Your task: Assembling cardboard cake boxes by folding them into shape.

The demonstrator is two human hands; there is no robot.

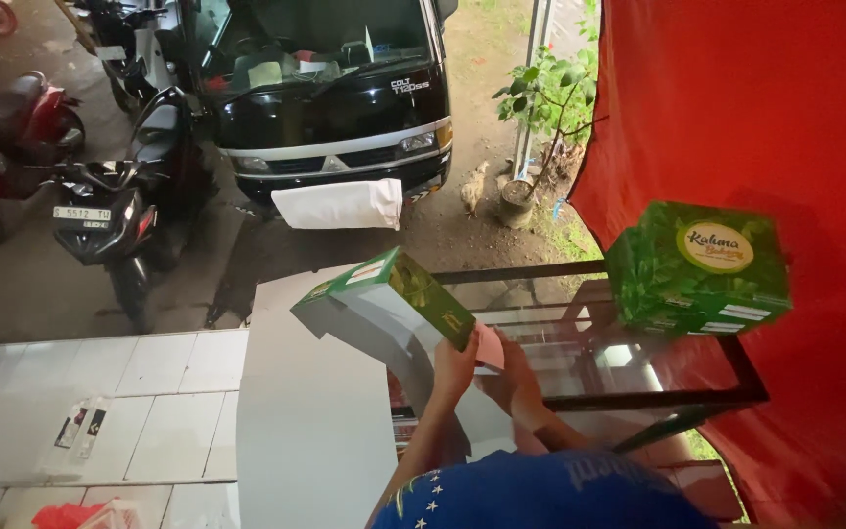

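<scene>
Green carton point(384, 299) in raised hands point(457, 367).

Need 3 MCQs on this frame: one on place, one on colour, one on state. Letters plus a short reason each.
1. Where does the finished green box stand?
A. on the glass display case
B. on the tiled floor
C. on the truck

2. What colour is the cloth hanging at the right?
A. blue
B. red
C. white

3. In what state is the green carton in the hands?
A. sealed shut
B. crushed flat
C. half folded, flaps open

Answers:
1 A: it rests on the top corner of the glass display case.
2 B: the cloth is plainly red.
3 C: the left hand and right hand hold it from below, with its white inside and loose flaps showing.
</scene>
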